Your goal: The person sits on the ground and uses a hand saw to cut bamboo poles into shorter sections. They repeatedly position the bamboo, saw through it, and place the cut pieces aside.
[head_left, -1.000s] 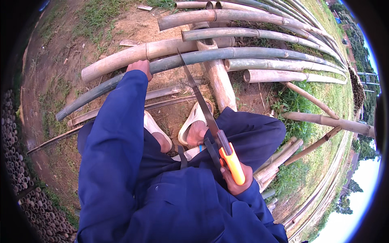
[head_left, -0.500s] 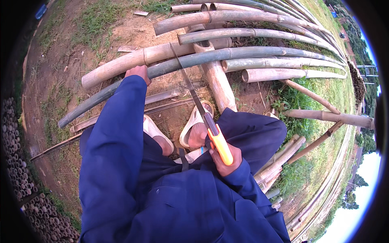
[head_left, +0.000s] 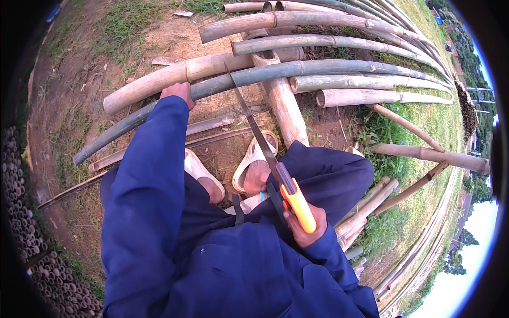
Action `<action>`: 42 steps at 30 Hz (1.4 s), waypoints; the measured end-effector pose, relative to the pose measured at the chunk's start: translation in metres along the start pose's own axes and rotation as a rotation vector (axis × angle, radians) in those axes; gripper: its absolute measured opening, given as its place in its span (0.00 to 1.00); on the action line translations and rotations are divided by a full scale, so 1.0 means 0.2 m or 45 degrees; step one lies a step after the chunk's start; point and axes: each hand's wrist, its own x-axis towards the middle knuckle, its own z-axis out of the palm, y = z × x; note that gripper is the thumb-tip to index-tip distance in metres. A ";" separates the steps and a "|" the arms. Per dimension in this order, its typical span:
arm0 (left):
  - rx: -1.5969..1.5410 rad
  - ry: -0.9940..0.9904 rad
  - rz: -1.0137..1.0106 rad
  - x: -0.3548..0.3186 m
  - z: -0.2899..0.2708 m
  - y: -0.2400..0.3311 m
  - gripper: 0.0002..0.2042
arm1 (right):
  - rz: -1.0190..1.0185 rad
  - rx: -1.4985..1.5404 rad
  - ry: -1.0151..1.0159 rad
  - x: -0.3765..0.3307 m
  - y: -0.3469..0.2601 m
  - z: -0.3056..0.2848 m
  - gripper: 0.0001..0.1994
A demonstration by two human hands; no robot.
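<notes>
My left hand [head_left: 179,94] is closed around a long grey-green bamboo pole [head_left: 222,84], left of the saw. In my right hand [head_left: 310,225] is a hand saw [head_left: 252,124] with an orange handle. Its blade points away from me, and its tip lies across the grey-green pole. Whether the teeth are sunk into the bamboo is too small to tell. A thicker tan bamboo pole [head_left: 154,84] lies just beyond, and a stout bamboo support [head_left: 283,106] runs beneath the poles.
Several more bamboo poles [head_left: 328,41] stretch away to the right. Propped poles [head_left: 408,152] stand at the right, with cut lengths [head_left: 366,217] beside my knee. Thin split strips [head_left: 212,124] lie by my sandals [head_left: 201,172]. Stacked bamboo ends [head_left: 21,201] fill the far left.
My right hand has drawn the saw back toward me and slightly right, so more of the blade sits nearer my lap. My left hand has shifted slightly left, still on the pole.
</notes>
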 end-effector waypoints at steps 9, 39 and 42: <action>0.022 0.011 0.000 0.00 0.00 -0.02 0.22 | -0.141 -0.025 0.061 -0.03 0.06 0.03 0.14; 0.036 -0.005 -0.007 0.03 0.01 0.00 0.26 | -0.111 -0.045 0.043 0.07 0.07 0.05 0.11; 0.019 0.005 -0.002 0.01 0.03 -0.02 0.25 | -0.159 0.046 0.056 0.18 0.13 0.12 0.11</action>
